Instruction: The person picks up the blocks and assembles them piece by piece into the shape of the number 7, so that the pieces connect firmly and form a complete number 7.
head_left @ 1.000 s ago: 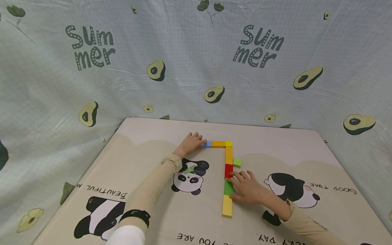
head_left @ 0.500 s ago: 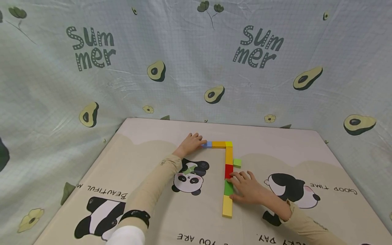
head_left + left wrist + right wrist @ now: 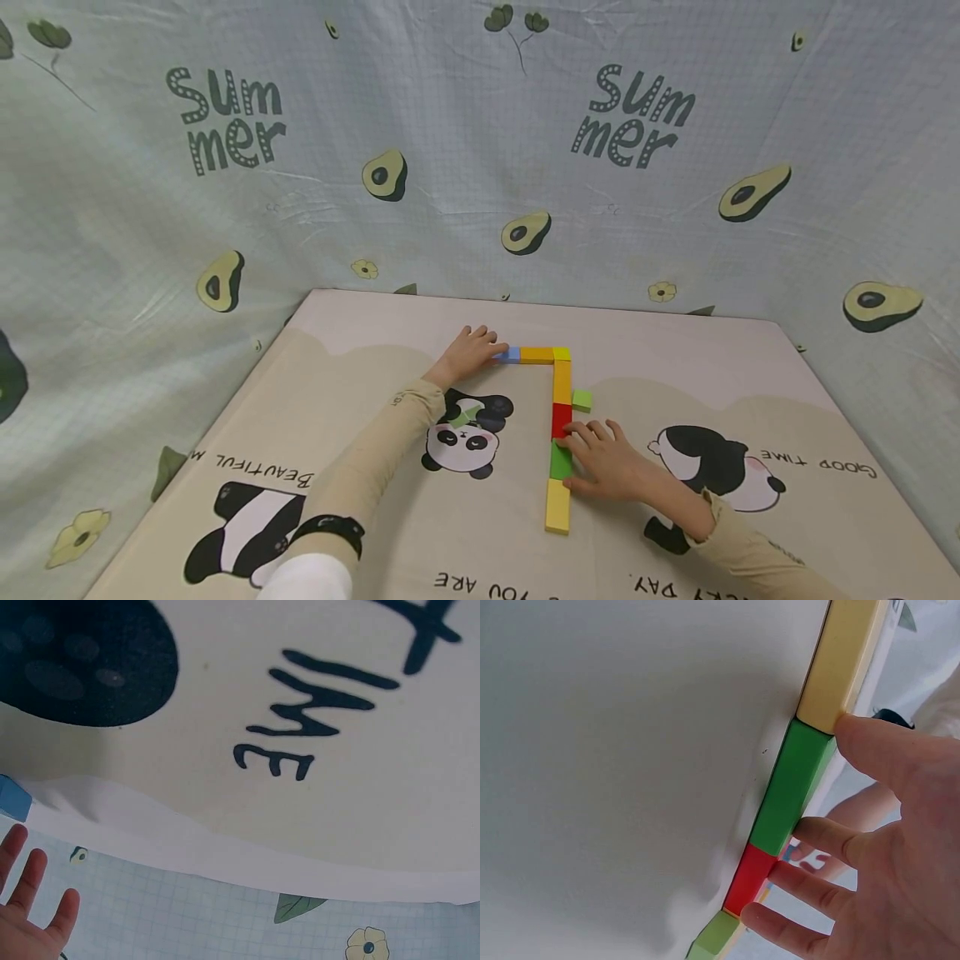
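Observation:
Wooden blocks form an L-shaped line on the table. Its far arm ends in a blue block (image 3: 511, 356), which a finger of my left hand (image 3: 467, 353) touches from the left. An orange block (image 3: 536, 356) and a small yellow block (image 3: 562, 353) follow to the right. From that corner, another orange block (image 3: 562, 383), a red block (image 3: 561, 419), a green block (image 3: 560, 460) and a yellow block (image 3: 557, 508) run toward me. Spread along their right side, the fingers of my right hand (image 3: 607, 463) touch the row; in the right wrist view the thumb (image 3: 866, 739) meets the yellow block.
A light green block (image 3: 582, 401) sits just right of the row, near the red block. The table mat (image 3: 360, 317) is printed with pandas, a dog and lettering. Behind it hangs a cloth (image 3: 450, 108) with avocado prints.
The hands and blocks hold their places. Only the head view has shifted very slightly.

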Tool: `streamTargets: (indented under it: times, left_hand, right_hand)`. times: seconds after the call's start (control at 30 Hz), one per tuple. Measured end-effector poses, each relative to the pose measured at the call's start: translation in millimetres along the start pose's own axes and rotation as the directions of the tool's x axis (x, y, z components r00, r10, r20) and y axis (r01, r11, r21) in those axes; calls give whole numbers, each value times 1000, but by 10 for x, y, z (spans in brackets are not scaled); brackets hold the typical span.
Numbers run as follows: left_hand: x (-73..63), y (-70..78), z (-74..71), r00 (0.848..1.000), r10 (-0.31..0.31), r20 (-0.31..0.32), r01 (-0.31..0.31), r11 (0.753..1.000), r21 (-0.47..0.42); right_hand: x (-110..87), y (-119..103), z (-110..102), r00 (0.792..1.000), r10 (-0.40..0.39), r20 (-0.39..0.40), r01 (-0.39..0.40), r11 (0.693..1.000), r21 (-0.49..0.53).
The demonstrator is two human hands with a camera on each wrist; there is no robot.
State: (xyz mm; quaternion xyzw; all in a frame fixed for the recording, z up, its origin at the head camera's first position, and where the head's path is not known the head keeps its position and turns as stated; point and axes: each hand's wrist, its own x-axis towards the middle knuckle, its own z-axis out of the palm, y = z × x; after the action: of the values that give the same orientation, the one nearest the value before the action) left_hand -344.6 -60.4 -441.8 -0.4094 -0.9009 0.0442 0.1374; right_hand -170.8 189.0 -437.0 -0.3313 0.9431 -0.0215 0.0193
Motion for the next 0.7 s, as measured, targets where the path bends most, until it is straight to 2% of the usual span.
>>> streamTargets:
  times: [0.23,0.4,0.57,0.7]
  left_hand:
    - [10,7,-18,1000,25,-8,-25,1000,1]
    - [8,36,5,995,69,-76,-67,997,26]
    - [18,133,-2,986,123,-117,-118,992,46]
    - [35,259,-61,983,150,-102,-145,988,52]
  right_hand:
    - [2,-2,-17,1000,5,11,-5,1000,7]
    - [3,-5,-22,1000,11,16,-11,1000,13]
    - [5,-6,-20,1000,17,21,-18,1000,20]
    - [-1,-4,-4,1000,0,-11,0,1000,10]
